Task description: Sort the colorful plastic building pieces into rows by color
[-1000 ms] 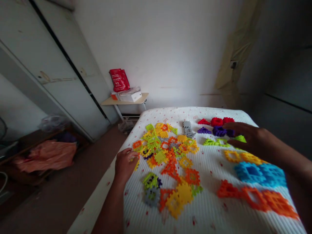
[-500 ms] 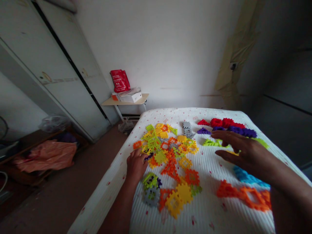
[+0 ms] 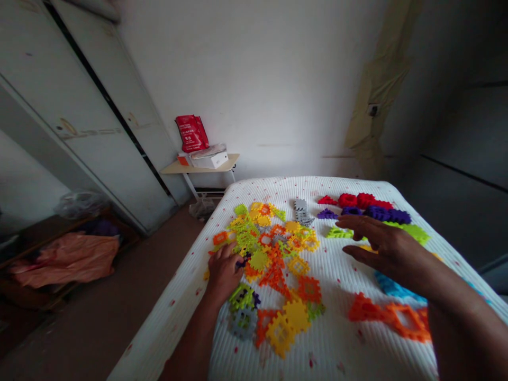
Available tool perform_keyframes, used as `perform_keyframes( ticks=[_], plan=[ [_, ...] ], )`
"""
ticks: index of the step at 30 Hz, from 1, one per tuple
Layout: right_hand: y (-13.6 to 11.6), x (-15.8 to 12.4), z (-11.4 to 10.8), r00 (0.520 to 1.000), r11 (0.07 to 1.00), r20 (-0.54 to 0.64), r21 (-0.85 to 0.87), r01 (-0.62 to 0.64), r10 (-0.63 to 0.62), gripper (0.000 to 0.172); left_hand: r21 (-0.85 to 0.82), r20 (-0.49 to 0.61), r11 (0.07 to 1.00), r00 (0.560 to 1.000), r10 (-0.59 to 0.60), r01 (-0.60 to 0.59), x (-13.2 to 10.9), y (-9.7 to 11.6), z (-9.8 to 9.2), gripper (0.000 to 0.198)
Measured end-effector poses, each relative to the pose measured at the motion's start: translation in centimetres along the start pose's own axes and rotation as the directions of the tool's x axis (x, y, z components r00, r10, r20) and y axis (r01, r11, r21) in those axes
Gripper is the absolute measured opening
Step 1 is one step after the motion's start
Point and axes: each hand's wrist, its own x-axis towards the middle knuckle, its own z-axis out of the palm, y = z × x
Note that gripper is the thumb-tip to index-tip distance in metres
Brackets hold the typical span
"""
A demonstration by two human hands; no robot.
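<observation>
1. White ribbed bedspread (image 3: 333, 344) covers the bed (image 3: 159, 328); we judge that tiles nudged past its left edge could drop off.
2. Multicoloured interlocking plastic tiles (image 3: 265, 248) lie heaped mid-bed, with rows of others to the right.
3. Our left hand (image 3: 224, 272) curls on the heap's near edge; we cannot tell whether it clenches a tile.
4. Our right hand (image 3: 387, 251) hangs open above the bed, near the purple tiles (image 3: 377, 213); a careless sweep could scatter those rows.

Right forearm (image 3: 464, 328) is running out of frame at the lower edge and covering part of the blue plastic building pieces (image 3: 391, 287); print on the red bag (image 3: 192, 133) is blurring beyond reading.
</observation>
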Motion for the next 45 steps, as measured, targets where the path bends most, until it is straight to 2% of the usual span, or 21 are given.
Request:
perform_keyframes(
  ticks=[4, 7, 13, 16, 19, 22, 24, 26, 28, 31, 34, 38, 42, 45],
  plan=[
    [0.1, 0.0, 0.0, 1.0, 1.0, -0.002, -0.01, -0.005, 0.005, 0.039, 0.004, 0.035, 0.999, 0.999, 0.039, -0.04, -0.3, 0.1, 0.0, 0.015],
    [0.1, 0.0, 0.1, 1.0, 1.0, -0.001, -0.008, -0.008, 0.008, 0.038, 0.028, 0.017, 0.996, 0.996, 0.087, -0.088, -0.4, 0.4, 0.0, 0.016],
    [0.2, -0.1, 0.0, 1.0, 1.0, 0.003, 0.0, -0.012, 0.012, 0.037, 0.012, -0.168, 0.982, 0.968, 0.186, -0.187, -0.3, 0.3, -0.5, 0.022],
    [0.2, -0.1, 0.1, 1.0, 1.0, -0.001, 0.003, -0.021, 0.021, 0.037, -0.085, -0.249, 0.981, 0.957, 0.147, -0.172, -0.2, 0.2, -0.8, 0.024],
    [0.0, 0.1, 0.2, 1.0, 1.0, 0.002, 0.001, -0.016, 0.016, 0.038, -0.318, -0.317, 0.942, 0.949, 0.001, -0.107, -0.2, 0.2, -0.7, 0.021],
    [-0.2, 0.2, 0.4, 1.0, 1.0, 0.011, -0.002, 0.016, -0.016, 0.037, -0.548, -0.335, 0.836, 0.924, -0.183, -0.033, -0.2, 0.6, -0.4, 0.019],
    [-0.2, 0.3, 0.7, 0.999, 0.999, 0.016, -0.005, 0.042, -0.042, 0.035, -0.676, -0.287, 0.737, 0.91, -0.299, 0.03, -0.2, 1.1, -0.4, 0.022],
    [-0.2, 0.4, 1.2, 0.998, 0.998, 0.022, -0.011, 0.054, -0.053, 0.034, -0.824, -0.168, 0.555, 0.888, -0.428, 0.112, -0.2, 1.9, -0.6, 0.026],
    [-0.4, 0.5, 1.8, 0.998, 0.998, 0.036, -0.018, 0.059, -0.059, 0.034, -0.942, -0.015, 0.294, 0.858, -0.514, 0.16, -0.1, 3.0, -1.0, 0.03],
    [-1.2, 0.7, 2.9, 0.997, 0.997, 0.042, -0.015, 0.072, -0.071, 0.034, -0.988, 0.15, -0.038, 0.848, -0.509, 0.152, 0.0, 5.2, -1.6, 0.033],
    [-2.6, 1.1, 4.3, 0.995, 0.995, 0.024, 0.014, 0.096, -0.096, 0.036, -0.954, 0.27, -0.243, 0.856, -0.442, 0.175, 0.1, 7.6, -2.2, 0.033],
    [-4.3, 1.5, 6.1, 0.993, 0.992, 0.005, 0.02, 0.121, -0.122, 0.041, -0.921, 0.338, -0.319, 0.868, -0.362, 0.226, 0.1, 10.1, -2.6, 0.03],
    [-5.1, 1.6, 7.6, 0.99, 0.989, 0.016, -0.024, 0.144, -0.143, 0.044, -0.905, 0.375, -0.326, 0.875, -0.307, 0.274, -0.1, 11.6, -2.2, 0.03],
    [-5.4, 1.7, 8.2, 0.989, 0.987, 0.03, -0.065, 0.149, -0.148, 0.036, -0.905, 0.382, -0.308, 0.879, -0.286, 0.293, -0.4, 12.0, -1.6, 0.029]
  ],
)
